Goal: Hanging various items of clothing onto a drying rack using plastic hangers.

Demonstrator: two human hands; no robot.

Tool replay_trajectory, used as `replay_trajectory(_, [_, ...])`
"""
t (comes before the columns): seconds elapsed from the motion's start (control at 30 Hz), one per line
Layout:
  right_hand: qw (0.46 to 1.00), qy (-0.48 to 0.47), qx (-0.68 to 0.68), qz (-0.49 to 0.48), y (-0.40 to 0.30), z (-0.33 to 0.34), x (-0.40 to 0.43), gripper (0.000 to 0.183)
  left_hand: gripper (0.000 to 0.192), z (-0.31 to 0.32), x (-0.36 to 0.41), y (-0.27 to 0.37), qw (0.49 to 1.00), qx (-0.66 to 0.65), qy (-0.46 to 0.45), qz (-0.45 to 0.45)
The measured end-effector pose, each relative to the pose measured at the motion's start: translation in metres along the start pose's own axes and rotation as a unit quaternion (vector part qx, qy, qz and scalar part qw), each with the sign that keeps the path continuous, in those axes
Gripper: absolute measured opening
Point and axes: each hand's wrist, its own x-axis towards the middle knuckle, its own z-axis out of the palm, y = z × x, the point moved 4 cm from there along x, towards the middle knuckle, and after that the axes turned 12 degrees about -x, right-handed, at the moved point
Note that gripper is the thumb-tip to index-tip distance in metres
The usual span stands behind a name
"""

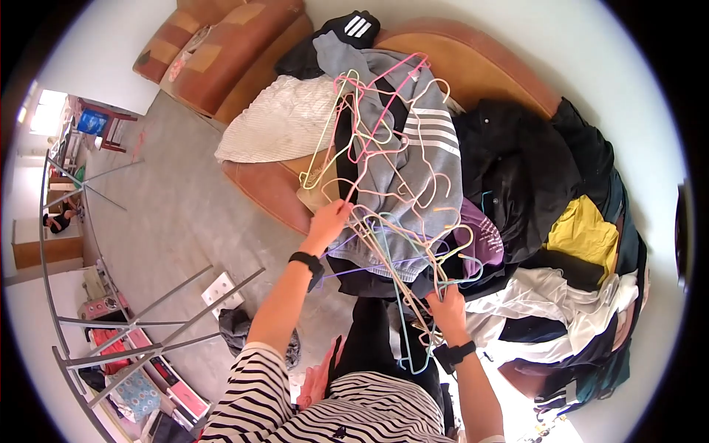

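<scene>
Plastic-coated clothes hangers in pink, green, purple and blue lie tangled over a grey hooded sweatshirt (437, 177) with white stripes on its sleeve. My left hand (330, 221) is closed on a pink clothes hanger (363, 171) near the middle of the tangle. Lower right, my right hand (448, 310) grips several hangers at once, among them a light blue clothes hanger (407, 338) that hangs down in front of my legs. Beneath the sweatshirt, a purple garment (481, 235) with print shows. A striped cream cloth (282, 122) lies to the left of it.
A brown and orange sofa (471, 61) carries the clothes. Black garments (509, 171), a yellow garment (584, 235) and white clothes (543, 299) are heaped on the right. A metal frame (124, 321) stands at left. Far off, a person (62, 220) is partly visible.
</scene>
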Motion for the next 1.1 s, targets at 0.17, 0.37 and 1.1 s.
replay_trajectory(0.17, [0.992, 0.051, -0.003, -0.118, -0.01, -0.012, -0.013, 0.024, 0.033, -0.076, -0.009, 0.016, 0.989, 0.07, 0.107, 0.072])
replay_trajectory(0.37, [0.973, 0.066, -0.064, -0.212, -0.008, -0.022, -0.045, 0.027, 0.032, -0.103, 0.036, -0.007, 0.985, -0.008, 0.174, 0.01])
replay_trajectory(1.1, [0.985, -0.082, 0.147, -0.041, 0.041, 0.001, -0.028, 0.063, 0.038, 0.073, -0.028, 0.069, 0.928, 0.138, 0.098, 0.331])
